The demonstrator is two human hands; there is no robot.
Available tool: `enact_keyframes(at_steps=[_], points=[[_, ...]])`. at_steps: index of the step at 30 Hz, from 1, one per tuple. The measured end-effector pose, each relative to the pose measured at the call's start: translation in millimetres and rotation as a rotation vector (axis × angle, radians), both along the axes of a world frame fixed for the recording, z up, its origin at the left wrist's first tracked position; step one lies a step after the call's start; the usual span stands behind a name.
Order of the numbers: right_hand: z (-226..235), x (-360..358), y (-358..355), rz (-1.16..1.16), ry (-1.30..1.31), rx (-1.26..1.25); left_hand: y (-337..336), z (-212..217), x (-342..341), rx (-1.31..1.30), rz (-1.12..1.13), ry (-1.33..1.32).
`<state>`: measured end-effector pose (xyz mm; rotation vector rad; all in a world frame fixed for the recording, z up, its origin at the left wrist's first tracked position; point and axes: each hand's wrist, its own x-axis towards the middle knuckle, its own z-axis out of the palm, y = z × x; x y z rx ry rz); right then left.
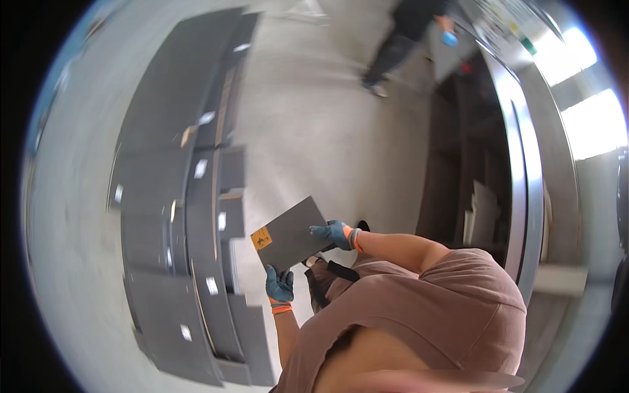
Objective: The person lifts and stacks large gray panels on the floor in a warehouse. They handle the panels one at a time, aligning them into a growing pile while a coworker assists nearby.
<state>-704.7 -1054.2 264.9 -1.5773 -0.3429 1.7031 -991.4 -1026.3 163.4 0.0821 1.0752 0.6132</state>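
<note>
Head view: nearest me is my brownish shirt (419,314), and just past it both gloved hands meet the work. My right grip (335,234) is closed on the right end of a grey panel (291,226), thumb across its face. My left grip (280,285) is loosely cupped at the panel's lower left corner, below an orange label (261,238); the picture is blurred, and I cannot tell whether those fingers bear any weight. The panel is tilted above the floor (327,150), just right of the piled grey boards (154,177) with their white labels (201,168). By my judgement this piece is lifted but not yet set down, so its handling is part done; how many boards are finished with, I cannot say. Farther right, pale pieces (483,209) stand in a dark unit (452,157) beside a metal rail (517,144). Farthest, a co-worker (400,42) in dark clothes is well apart from me.
</note>
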Motion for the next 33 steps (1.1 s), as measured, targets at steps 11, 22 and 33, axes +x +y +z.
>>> enact_keyframes(at_steps=[11, 22, 33], points=[[72.1, 200.6, -327.3, -0.966, -0.511, 0.191, 2.5, -4.2, 225.9, 0.011, -0.744, 0.127], [114.2, 296.9, -568.9, -1.882, -0.47, 0.28, -130.5, 34.1, 450.6, 0.045, -1.246, -0.013], [132.7, 340.3, -759.4, -2.24, -0.661, 0.387, -259.3, 102.2, 622.3, 1.999, -1.369, 0.102]])
